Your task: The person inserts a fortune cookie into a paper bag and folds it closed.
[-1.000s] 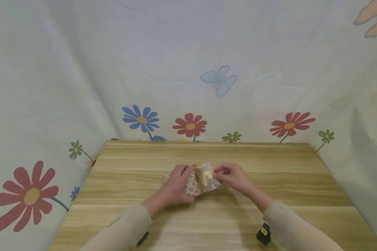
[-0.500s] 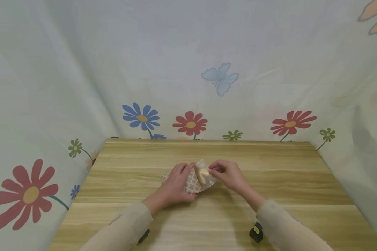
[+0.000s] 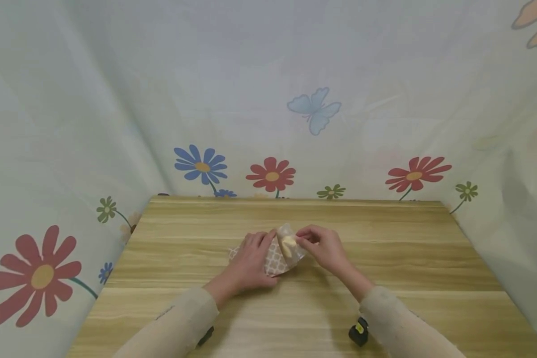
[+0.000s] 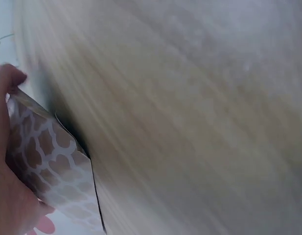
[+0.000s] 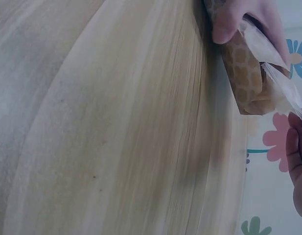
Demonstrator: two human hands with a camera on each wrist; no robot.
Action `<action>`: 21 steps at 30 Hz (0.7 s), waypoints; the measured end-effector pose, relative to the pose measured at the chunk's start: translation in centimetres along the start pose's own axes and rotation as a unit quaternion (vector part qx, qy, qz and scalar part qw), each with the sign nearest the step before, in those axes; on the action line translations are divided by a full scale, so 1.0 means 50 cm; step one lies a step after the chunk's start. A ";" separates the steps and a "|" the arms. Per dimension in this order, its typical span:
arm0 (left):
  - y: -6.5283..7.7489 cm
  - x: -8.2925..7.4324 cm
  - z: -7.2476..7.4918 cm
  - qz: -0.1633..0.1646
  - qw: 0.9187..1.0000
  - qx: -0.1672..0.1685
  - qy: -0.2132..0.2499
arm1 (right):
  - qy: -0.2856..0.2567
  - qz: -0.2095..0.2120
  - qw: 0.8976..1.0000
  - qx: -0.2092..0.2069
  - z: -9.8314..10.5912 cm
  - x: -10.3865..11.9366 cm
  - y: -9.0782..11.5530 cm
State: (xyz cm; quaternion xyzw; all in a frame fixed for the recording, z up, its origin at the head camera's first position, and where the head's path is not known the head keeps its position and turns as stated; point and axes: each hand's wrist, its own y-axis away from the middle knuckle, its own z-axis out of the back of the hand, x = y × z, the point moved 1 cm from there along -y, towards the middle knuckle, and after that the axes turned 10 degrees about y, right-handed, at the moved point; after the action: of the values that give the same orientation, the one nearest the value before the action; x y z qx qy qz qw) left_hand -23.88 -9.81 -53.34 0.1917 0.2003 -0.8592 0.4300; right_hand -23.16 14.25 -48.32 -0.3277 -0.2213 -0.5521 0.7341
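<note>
A tan paper bag (image 3: pixel 275 257) with a white lattice pattern lies across the middle of the wooden table, its mouth toward the right. My left hand (image 3: pixel 250 263) grips its body, thumb on the near side and fingers over the far side. Clear film (image 3: pixel 286 229) forms one side of the mouth, and something pale yellow (image 3: pixel 288 245) shows there. My right hand (image 3: pixel 324 247) pinches the edge of that film between thumb and forefinger. From the right wrist view, the mouth gapes and the film (image 5: pixel 283 88) stretches to my right fingertips. The left wrist view shows the patterned side (image 4: pixel 53 156) under my left hand.
The wood-grain table (image 3: pixel 197 219) reaches back to a pale cloth backdrop (image 3: pixel 232 74) printed with flowers and butterflies. A small black device (image 3: pixel 359 332) with a yellow label sits by the right sleeve, and a dark one (image 3: pixel 205 336) by the left sleeve.
My right hand has moved a little left, toward my left hand, bringing the film edge with it; the film at the mouth spreads less wide. My left hand keeps its grip.
</note>
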 end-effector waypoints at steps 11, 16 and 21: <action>0.001 -0.013 0.008 0.022 1.000 -0.006 0.000 | -0.034 -0.037 0.999 -0.012 -0.027 -0.009 0.018; 0.002 -0.008 0.006 0.016 1.000 -0.015 -0.004 | -0.053 -0.041 0.998 -0.011 -0.038 -0.011 0.028; 0.005 -0.006 0.005 0.011 1.000 -0.020 -0.003 | -0.065 -0.037 0.997 0.008 -0.047 -0.008 0.033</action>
State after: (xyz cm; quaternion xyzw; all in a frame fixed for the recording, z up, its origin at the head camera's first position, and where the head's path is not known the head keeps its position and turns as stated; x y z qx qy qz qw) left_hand -23.56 -9.86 -53.03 0.1831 0.2136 -0.8507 0.4439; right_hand -21.80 13.11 -50.56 -0.3483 -0.2847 -0.5546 0.7000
